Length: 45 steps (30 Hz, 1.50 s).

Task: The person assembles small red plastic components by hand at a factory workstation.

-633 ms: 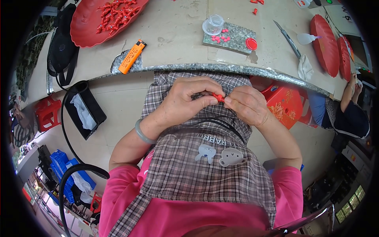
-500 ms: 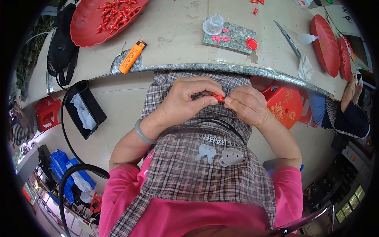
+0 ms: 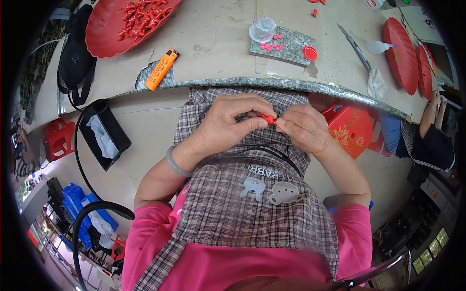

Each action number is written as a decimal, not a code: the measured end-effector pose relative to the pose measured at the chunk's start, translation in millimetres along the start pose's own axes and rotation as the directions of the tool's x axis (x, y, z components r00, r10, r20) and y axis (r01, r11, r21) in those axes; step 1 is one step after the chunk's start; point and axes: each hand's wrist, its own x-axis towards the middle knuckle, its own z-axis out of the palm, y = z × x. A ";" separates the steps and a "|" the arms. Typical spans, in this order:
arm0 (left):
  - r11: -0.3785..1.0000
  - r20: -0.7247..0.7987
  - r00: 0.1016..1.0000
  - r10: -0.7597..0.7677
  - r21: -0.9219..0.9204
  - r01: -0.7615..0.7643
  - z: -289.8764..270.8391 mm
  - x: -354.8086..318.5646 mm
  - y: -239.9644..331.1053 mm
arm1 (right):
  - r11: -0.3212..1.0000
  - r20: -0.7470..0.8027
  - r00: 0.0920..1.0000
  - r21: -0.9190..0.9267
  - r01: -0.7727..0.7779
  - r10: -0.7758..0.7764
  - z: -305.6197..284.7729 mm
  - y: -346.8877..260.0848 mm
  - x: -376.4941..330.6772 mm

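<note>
A worker in a grey-and-black plaid fabric apron [image 3: 252, 218] holds one small, glossy red piece [image 3: 268, 118] above the lap, short of the pale, stone-edged surface [image 3: 213, 63]. The left hand [image 3: 228, 121] pinches it between thumb and forefinger; the right hand [image 3: 306, 128], its fingertips drawn together, grips the right end. From where I stand, the handling seems to call for a light, even pinch, the left bracing the body while the right works only at the tip, wrists steady. Fingers hide much of the piece, so turning it toward the eyes would help; over the surface, a slip would be easier to recover.
</note>
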 end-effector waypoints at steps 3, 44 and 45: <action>1.000 -0.001 1.000 0.004 -0.004 -0.004 -0.1 0.1 -1.4 | 1.000 0.000 1.000 0.001 -0.002 0.002 0.3 0.2 -0.1; 0.738 0.107 0.901 -0.421 -0.537 0.409 -4.5 -1.4 4.4 | 0.697 0.204 0.764 0.317 -0.643 0.612 -7.9 -15.0 19.9; 0.751 0.112 0.910 -0.399 -0.529 0.395 -4.4 -1.4 5.4 | 0.703 0.182 0.771 0.325 -0.633 0.610 -7.5 -16.8 19.0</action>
